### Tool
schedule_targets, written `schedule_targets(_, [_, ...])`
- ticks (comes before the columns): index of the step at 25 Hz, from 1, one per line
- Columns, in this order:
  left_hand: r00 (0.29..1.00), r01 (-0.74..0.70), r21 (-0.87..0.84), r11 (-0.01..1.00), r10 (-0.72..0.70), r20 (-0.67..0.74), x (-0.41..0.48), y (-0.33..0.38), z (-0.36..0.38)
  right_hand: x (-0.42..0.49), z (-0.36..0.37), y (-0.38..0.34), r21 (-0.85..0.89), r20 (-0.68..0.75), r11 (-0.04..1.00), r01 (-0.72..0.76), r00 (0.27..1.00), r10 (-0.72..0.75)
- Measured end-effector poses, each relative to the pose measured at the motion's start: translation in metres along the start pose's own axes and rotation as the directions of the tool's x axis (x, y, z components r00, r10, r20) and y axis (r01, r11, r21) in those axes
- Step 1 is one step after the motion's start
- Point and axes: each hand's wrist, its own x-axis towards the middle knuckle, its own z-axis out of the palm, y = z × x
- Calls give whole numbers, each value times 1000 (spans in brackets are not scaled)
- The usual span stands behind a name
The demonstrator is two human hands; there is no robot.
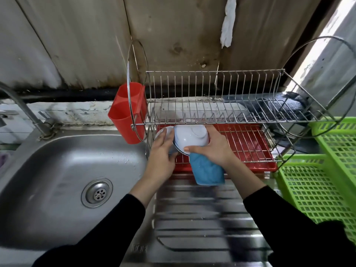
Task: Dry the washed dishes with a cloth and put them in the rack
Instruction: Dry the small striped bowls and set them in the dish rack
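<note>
A person in black sleeves works at a steel sink [57, 170], drops of water on its basin wall, with a ribbed drainboard [202, 218] to its right. A two-tier wire dish rack [212, 89] stands at the back of the drainboard against a stained wall. Green plastic baskets [317, 189] crowd its right end. A red drip tray [260, 166] lies under the lower tier. A red cutlery holder [123, 116] hangs on the rack's left end, just beside the left hand [161, 155].

The right hand [215, 149] grips an overturned white bowl [190, 135] at the left of the lower tier, thumb hooked on its blue-lined rim and fingers wrapped over the far side. The upper tier's front rail runs close above it. A blue cloth [208, 170] hangs from under that hand over the tray's front edge. The left hand lays fairly straight fingers on a second white bowl [160, 132], which touches the first.
</note>
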Motion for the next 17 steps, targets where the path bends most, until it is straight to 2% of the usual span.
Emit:
schedule_targets(8, [1000,25,8,1000,-25,-6,8,-16,5,22,12,9,7,126,998,-61,990,60])
schedule_targets(17, [1000,3,53,999,-4,17,3,-19,12,24,6,14,-63,164,994,-91,981,100])
